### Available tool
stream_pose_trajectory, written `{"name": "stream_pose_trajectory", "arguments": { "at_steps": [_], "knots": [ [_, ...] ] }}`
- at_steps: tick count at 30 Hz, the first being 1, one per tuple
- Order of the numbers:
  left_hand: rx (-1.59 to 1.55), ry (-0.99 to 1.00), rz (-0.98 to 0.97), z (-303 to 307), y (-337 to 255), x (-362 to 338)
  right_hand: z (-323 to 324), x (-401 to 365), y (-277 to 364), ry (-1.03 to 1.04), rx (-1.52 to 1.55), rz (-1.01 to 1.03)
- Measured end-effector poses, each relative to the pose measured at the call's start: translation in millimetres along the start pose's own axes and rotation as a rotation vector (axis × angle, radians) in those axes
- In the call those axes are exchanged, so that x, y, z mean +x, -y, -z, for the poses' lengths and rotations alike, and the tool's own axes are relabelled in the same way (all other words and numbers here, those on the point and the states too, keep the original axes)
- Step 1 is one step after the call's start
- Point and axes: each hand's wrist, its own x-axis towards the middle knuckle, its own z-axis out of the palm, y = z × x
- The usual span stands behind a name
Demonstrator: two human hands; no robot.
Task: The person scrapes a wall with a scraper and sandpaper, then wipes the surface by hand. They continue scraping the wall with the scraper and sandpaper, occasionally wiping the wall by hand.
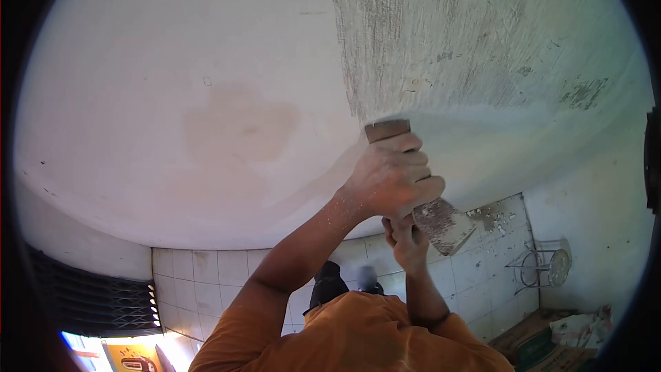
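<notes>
My left hand (392, 178) clamps a flat-edged tool (387, 130), likely light, stiff, best gripped behind its edge. I cannot tell the right hand's (410, 246) grip.

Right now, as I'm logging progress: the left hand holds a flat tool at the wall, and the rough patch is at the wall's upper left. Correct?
No: the head view shows the rough patch at the upper right of the wall. The left hand does hold a flat tool there.
</notes>
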Motion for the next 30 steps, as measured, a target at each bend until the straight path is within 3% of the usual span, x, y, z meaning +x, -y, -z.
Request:
{"name": "stream_pose_trajectory", "arguments": {
  "at_steps": [4,9,14,19,24,30],
  "knots": [
    [-0.078,-0.03,0.038,-4,-6,-7,-2,-11,25,0.045,-0.053,-0.124],
    [-0.067,-0.022,0.025,11,-2,5,2,-5,16,0.096,-0.227,0.051],
    [-0.073,-0.053,0.076,0,-6,-6,-12,-13,38,-0.005,0.028,-0.26],
    [-0.067,0.001,0.063,9,-3,4,3,-17,11,-0.043,0.023,-0.175],
    [-0.105,-0.092,0.091,12,-3,1,3,-22,6,-0.029,0.053,-0.375],
    [-0.152,-0.029,0.09,5,-4,-8,-9,-24,25,0.029,-0.08,-0.397]
  ]
}}
